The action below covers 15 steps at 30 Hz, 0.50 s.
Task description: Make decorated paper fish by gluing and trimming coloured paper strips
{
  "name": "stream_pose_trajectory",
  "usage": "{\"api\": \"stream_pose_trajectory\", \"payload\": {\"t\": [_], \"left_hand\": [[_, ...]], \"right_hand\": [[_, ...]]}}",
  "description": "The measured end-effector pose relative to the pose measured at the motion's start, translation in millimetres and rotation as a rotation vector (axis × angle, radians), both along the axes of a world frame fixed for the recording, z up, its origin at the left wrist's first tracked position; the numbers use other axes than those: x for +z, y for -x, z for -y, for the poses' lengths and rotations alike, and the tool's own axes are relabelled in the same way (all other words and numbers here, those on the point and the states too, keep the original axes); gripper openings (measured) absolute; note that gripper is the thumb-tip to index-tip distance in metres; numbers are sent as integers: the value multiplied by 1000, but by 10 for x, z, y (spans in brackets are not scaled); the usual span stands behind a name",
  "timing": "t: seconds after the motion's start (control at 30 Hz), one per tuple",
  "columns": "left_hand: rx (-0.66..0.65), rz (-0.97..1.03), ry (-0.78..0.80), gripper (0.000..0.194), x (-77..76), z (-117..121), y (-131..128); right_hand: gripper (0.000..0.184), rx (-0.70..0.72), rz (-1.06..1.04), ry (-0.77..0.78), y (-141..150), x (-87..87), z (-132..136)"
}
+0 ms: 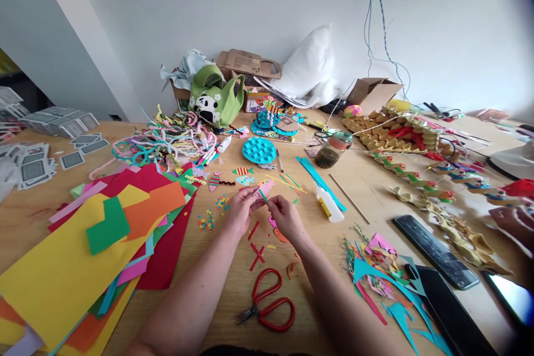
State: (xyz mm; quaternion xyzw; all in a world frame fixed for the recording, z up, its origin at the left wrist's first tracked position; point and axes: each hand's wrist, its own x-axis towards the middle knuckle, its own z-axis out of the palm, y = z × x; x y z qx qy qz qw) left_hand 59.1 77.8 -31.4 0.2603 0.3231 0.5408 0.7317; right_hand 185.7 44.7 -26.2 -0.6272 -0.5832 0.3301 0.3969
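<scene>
my left hand [242, 208], thumb and fingers nearly closed, held a pink paper cutout [264, 189] above the table [231, 286], beyond red strips [253, 230]. my right hand [285, 216] was pinched on one end of a green strip [263, 197] that seemed to lie across it. the step looked like placing that strip; the next move called for a steady left hold and light press.

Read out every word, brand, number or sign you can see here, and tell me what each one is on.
Nothing can be read clearly.
White bottle with yellow label: print too small.
Brown cardboard: markings too blurred.
Small box beside the green bag: print too small.
</scene>
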Motion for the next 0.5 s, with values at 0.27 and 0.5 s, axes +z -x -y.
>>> {"api": "stream_pose_trajectory", "payload": {"t": [0.27,0.5], "left_hand": [[-16,13,-1,29,28,22,-10],[-13,32,23,29,35,23,-12]], "right_hand": [[21,5,-11,14,-12,-58,4],[21,4,-9,32,8,-44,8]]}}
